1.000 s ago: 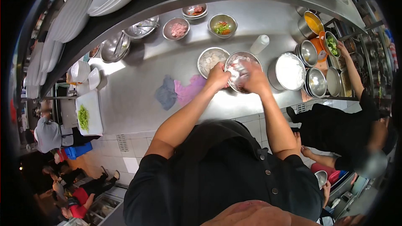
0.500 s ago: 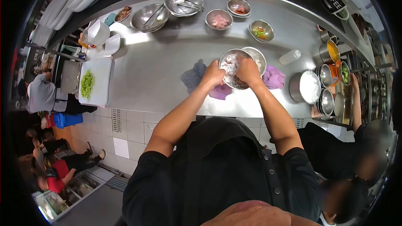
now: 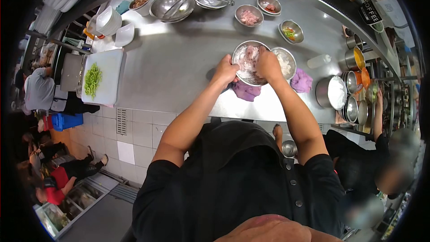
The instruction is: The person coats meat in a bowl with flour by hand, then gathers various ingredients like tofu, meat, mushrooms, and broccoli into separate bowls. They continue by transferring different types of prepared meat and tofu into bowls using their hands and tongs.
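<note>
My left hand (image 3: 226, 69) grips the left rim of a steel bowl (image 3: 249, 82), thumb over the edge. Inside lie pinkish pieces, apparently meat (image 3: 247, 60), coated in white powder. My right hand (image 3: 268, 66) reaches into the bowl from the right, its fingers curled into the coated pieces and partly hidden. Touching that bowl on the right is a second steel bowl (image 3: 292, 68) holding white powder. A purple cloth (image 3: 246, 91) is bunched below the first bowl, and another purple cloth (image 3: 302, 80) lies below the second.
Small bowls of pink meat (image 3: 249, 16) and chopped vegetables (image 3: 292, 32) stand behind. A squeeze bottle (image 3: 319, 61) and a large pot of white powder (image 3: 331, 92) are at right. Green strips cover part of a cutting board (image 3: 117, 78) at left. A co-worker's arm (image 3: 379, 112) reaches in at far right.
The view has shifted slightly. My right hand has moved within the bowl, turning the coated pieces. The grey cloth left of the bowl no longer shows. A small steel bowl now appears behind my right arm.
</note>
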Demonstrator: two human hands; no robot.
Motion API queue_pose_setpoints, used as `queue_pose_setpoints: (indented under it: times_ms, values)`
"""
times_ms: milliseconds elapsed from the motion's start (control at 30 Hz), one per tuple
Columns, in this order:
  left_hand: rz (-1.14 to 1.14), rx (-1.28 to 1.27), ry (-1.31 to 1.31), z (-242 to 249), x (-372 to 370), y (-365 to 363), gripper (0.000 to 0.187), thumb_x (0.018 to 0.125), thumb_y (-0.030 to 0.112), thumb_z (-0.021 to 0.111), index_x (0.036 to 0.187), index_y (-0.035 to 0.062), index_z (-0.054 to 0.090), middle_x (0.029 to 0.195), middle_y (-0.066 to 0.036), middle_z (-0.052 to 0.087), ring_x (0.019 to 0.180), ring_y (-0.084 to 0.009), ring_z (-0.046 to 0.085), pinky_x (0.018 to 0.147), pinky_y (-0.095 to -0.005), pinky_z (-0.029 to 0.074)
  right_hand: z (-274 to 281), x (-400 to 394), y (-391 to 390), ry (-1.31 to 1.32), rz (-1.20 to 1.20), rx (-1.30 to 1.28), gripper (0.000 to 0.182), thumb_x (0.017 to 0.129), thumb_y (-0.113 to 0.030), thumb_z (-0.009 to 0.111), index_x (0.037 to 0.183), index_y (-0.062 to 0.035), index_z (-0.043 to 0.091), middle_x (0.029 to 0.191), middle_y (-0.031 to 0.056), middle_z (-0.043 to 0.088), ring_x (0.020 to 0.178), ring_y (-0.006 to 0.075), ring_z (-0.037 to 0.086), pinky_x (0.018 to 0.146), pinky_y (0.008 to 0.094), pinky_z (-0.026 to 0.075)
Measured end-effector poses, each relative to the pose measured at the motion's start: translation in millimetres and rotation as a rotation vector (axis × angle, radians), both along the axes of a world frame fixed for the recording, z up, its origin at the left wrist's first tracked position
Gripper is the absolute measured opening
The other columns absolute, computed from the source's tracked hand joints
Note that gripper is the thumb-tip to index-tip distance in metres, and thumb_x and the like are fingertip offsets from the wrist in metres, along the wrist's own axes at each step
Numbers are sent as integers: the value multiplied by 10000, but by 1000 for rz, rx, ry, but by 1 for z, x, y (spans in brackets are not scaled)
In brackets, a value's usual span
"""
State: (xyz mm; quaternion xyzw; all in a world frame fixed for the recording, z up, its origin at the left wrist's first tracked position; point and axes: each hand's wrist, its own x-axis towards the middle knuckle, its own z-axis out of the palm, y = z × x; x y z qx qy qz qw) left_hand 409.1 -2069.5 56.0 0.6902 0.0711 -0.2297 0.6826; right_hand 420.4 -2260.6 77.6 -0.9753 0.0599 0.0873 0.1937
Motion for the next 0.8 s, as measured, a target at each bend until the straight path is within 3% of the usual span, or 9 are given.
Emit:
queue_pose_setpoints:
  times_ms: [67, 133, 167, 267, 400, 467, 533, 633, 800]
  values:
    - [22, 15, -1, 7, -2, -4, 132, 869, -8, 533, 995, 3, 492, 747, -92, 599, 487, -143, 555, 389, -289, 450, 5, 10, 1, 74, 22, -17, 530, 759, -79, 677, 1280, -54, 586, 1176, 335, 630, 1140, 427, 617, 964, 510, 500]
    - [-14, 0, 8, 15, 0, 3, 116, 869, -6, 543, 976, 12, 502, 756, -87, 596, 491, -143, 558, 396, -287, 460, 1, 4, 9, -154, 364, 127, 542, 760, -113, 697, 1292, -98, 593, 1238, 319, 603, 1106, 441, 631, 955, 496, 512]
    - [-62, 74, -31, 20, 3, 6, 122, 868, -4, 547, 981, 13, 504, 758, -88, 594, 495, -143, 561, 392, -285, 457, 47, -26, 40, 49, 313, 88, 571, 750, -150, 726, 1307, -155, 598, 1309, 296, 552, 1084, 430, 645, 941, 486, 526]
    - [-168, 148, -45, 21, 7, 10, 126, 864, 7, 558, 980, 13, 509, 761, -93, 592, 504, -151, 574, 390, -286, 475, 25, -20, 44, 89, 413, -176, 525, 779, -162, 711, 1295, -180, 618, 1271, 239, 545, 1062, 399, 655, 913, 469, 547]
    - [28, 291, -80, -11, 14, 1, 139, 872, 14, 543, 1002, -29, 521, 863, -148, 636, 533, -212, 638, 432, -330, 546, -2, 5, 24, 93, 371, -283, 588, 721, -137, 741, 1296, -162, 619, 1311, 200, 546, 1081, 393, 649, 932, 456, 545]
    - [99, 62, 1, -22, 32, 8, 134, 877, -4, 532, 1008, -23, 518, 860, -141, 631, 532, -204, 633, 437, -328, 551, 12, -10, 17, -315, 424, -283, 553, 702, -117, 740, 1244, -139, 627, 1289, 217, 556, 1052, 404, 663, 901, 441, 562]
    - [46, 23, -6, -14, 34, 6, 158, 880, -5, 530, 1036, -22, 512, 858, -130, 629, 527, -198, 626, 424, -320, 538, 14, -10, 11, -307, 376, -172, 517, 703, -95, 731, 1207, -117, 622, 1261, 243, 562, 991, 445, 675, 872, 467, 569]
    - [-15, 45, -40, -12, 29, -16, 181, 885, 10, 547, 1059, -14, 503, 863, -126, 630, 522, -195, 620, 409, -299, 525, -3, 8, 12, -118, 24, -41, 458, 733, -78, 699, 1186, -85, 630, 1168, 284, 590, 976, 475, 664, 866, 508, 555]
    - [103, 60, 30, -29, 40, -16, 220, 891, -7, 511, 1099, 28, 448, 886, -138, 613, 549, -183, 611, 388, -291, 501, -5, 3, 34, -154, 132, 11, 329, 783, -88, 665, 1108, -119, 710, 1151, 266, 616, 976, 439, 675, 864, 487, 557]
